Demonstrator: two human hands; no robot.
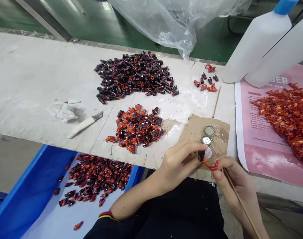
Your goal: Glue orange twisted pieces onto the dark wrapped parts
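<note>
The left hand (pixel 177 164) is nearly closed at the fingertips, pinching a small black piece (pixel 201 155) between thumb and fingers. Facing it, the right hand (pixel 237 181) grips a red-orange piece (pixel 213 165) between thumb and forefinger, the other fingers curled, with a thin stick (pixel 234 189) lying across it. The two pieces meet in the narrow gap between the hands — the orange one's slender end reaches the black one's lower edge.

Just beyond the fingertips, two bottle caps (pixel 206 140) sit on a cardboard scrap (pixel 191 132). Left of the left hand is a mixed black-and-orange pile (pixel 140 127), with a larger black pile (pixel 136 76) farther out; below and left, a blue bin (pixel 29 186) holds more pieces. Right of the right hand, an orange heap (pixel 288 116) lies on a pink sheet (pixel 261 132) — two white bottles (pixel 261 46) stand beyond.
</note>
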